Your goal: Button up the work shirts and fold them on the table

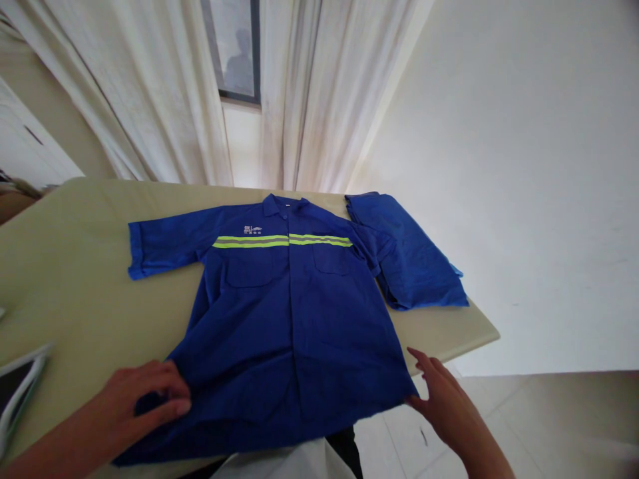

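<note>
A blue shirt (294, 306) lies front up on a table (100, 313). At the shirt's lower left edge, the left hand (120, 399) is curled; whether it grips cannot be told. At the shirt's lower right corner, the right hand (443, 402) is open. Folded cloth (414, 259) lies against the shirt's right side.

Pale table (94, 306) beneath a blue shirt (292, 313), folded blue clothing (412, 263) and a white-framed object (18, 386).
</note>
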### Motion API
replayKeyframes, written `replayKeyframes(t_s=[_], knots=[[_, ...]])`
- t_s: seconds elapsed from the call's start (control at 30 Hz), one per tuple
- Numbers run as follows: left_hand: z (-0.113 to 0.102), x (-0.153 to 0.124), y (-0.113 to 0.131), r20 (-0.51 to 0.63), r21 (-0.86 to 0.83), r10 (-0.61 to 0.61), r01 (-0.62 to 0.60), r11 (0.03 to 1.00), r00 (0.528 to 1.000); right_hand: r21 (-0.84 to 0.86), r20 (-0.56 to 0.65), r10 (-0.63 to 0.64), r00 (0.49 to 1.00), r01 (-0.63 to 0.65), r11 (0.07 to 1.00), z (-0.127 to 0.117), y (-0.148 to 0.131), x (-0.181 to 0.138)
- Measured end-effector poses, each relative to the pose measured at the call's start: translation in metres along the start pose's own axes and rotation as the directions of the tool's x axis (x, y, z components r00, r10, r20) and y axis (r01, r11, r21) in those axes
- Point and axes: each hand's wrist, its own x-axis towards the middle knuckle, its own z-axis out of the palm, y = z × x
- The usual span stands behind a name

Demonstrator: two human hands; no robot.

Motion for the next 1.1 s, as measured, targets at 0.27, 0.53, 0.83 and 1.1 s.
replayKeyframes(t_s=[0.27, 0.53, 0.83, 1.1], knots=[[0.023, 0.159, 0.060, -0.022, 0.385, 0.061, -0.048, 0.922, 0.998, 0.115, 0.065, -0.457, 0.887, 0.449, 0.886, 0.049, -0.141, 0.105], [0.003, 0.274, 0.006, -0.025, 0.535, -0.168, 0.156, 0.830, 0.985, -0.118, 0.137, -0.521, 0.843, 0.536, 0.836, 0.138, -0.190, 0.229], [0.035, 0.178, 0.076, -0.007, 0.353, 0.374, -0.347, 0.869, 0.928, 0.002, -0.096, -0.561, 0.822, 0.564, 0.826, 0.133, -0.208, 0.261], [0.076, 0.103, 0.073, 0.038, 0.455, 0.295, -0.279, 0.845, 0.955, -0.035, 0.149, -0.563, 0.813, 0.573, 0.819, 0.117, -0.205, 0.164]])
